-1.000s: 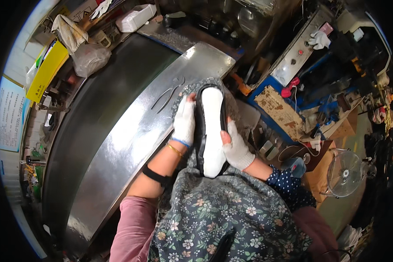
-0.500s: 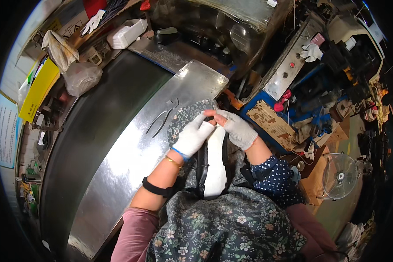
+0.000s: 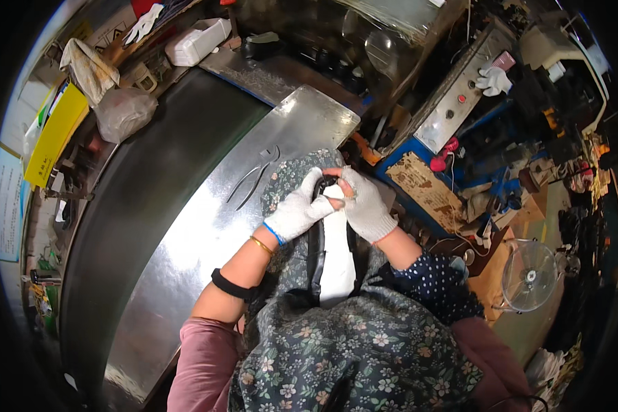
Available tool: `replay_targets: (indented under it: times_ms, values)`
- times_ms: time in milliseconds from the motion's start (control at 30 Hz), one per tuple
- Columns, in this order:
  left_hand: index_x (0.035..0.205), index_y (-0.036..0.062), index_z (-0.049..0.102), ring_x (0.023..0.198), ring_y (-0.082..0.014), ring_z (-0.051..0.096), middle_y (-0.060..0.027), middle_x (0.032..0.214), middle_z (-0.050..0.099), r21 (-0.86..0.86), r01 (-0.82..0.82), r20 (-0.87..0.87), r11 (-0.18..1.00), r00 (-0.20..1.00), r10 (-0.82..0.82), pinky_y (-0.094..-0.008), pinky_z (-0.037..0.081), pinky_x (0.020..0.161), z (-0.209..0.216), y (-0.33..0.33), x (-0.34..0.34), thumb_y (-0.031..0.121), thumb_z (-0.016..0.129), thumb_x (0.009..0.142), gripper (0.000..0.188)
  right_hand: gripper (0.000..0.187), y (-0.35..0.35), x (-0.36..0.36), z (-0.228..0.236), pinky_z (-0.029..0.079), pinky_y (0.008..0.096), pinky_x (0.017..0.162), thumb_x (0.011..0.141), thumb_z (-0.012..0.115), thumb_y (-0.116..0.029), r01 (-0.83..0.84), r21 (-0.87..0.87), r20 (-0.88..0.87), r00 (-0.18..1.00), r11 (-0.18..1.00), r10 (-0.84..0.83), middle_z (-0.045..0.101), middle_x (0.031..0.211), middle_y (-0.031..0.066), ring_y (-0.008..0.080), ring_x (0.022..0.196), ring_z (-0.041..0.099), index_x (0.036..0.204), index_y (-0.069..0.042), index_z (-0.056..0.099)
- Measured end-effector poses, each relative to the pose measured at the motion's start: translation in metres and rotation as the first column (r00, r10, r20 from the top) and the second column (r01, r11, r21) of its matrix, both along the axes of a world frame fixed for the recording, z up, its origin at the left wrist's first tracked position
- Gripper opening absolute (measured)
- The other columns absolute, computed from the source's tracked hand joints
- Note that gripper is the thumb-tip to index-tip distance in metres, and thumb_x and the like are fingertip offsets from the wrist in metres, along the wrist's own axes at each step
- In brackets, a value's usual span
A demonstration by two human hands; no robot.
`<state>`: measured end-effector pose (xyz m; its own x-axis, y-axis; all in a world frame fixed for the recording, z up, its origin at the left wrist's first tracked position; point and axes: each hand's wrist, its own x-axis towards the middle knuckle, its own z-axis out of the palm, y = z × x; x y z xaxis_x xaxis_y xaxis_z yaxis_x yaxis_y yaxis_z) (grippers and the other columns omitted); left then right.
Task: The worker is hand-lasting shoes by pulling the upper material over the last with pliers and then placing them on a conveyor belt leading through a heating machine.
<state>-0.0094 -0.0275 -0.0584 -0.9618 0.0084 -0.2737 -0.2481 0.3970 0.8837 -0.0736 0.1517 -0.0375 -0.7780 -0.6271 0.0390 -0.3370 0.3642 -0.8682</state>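
A black shoe upper point(image 3: 316, 264) lies sole side up along my lap, its edges around a long white insole point(image 3: 338, 264). At its far end, my left hand point(image 3: 298, 211) in a white fingerless glove grips the dark edge, with the thumb over the white surface. Opposite it, my right hand point(image 3: 367, 206), gloved alike, closes on the same end, its fingertips close to the left ones. The fingers partly cover the black material there. Pliers point(image 3: 255, 180) with dark handles rest on the metal plate to the left of the shoe.
A shiny metal plate point(image 3: 185, 254) runs along my left, beside a dark conveyor belt point(image 3: 151, 158). A blue machine with a control panel point(image 3: 453, 103) stands at the far right. A round fan point(image 3: 529, 276) is on the right, and a plastic bag point(image 3: 125, 113) hangs at the left.
My hands have shifted slightly around the shoe's far end, and the left thumb now lies across the white insole. More black material shows between the fingers.
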Motion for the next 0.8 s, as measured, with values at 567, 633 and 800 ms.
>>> replay_targets:
  times_ms: [567, 633, 800]
  values:
    - [0.135, 0.0061, 0.054, 0.127, -0.0355, 0.052, -0.0198, 0.130, 0.056, -0.055, 0.740, -0.419, 0.671, 0.592, -0.688, -0.0418, 0.041, 0.107, 0.094, 0.064, 0.042, 0.038, 0.085, 0.074, 0.075, 0.078, 0.145, -0.001, 0.042, 0.046, 0.0405, 0.104, 0.086, 0.070, -0.028, 0.150, -0.436, 0.870, 0.325, 0.888, 0.372, 0.054, 0.137, 0.0194, 0.0293, 0.119, 0.059, 0.147, 0.005, 0.034]
    - [0.123, 0.0032, 0.063, 0.120, -0.0335, 0.057, -0.0178, 0.119, 0.064, 0.061, 0.646, -0.632, 0.761, 0.615, -0.471, -0.0408, 0.044, 0.103, 0.064, 0.048, 0.034, 0.026, 0.080, 0.080, 0.052, 0.060, 0.190, 0.007, 0.009, 0.046, 0.0407, 0.106, 0.086, 0.062, -0.023, 0.240, -0.297, 0.937, 0.260, 0.924, 0.234, 0.060, 0.130, 0.0218, 0.0338, 0.119, 0.060, 0.137, 0.005, 0.047]
    - [0.108, 0.0024, 0.063, 0.109, -0.0387, 0.058, -0.0186, 0.113, 0.064, -0.512, -0.333, -0.453, 0.792, 0.888, 0.080, -0.0449, 0.047, 0.095, -0.054, -0.057, -0.002, 0.023, 0.073, 0.080, 0.036, 0.054, 0.201, 0.085, -0.030, 0.044, 0.0514, 0.107, 0.084, 0.057, -0.033, 0.765, -0.107, 0.991, 0.132, 0.635, 0.009, 0.065, 0.123, 0.0198, 0.0354, 0.115, 0.062, 0.124, 0.002, 0.061]
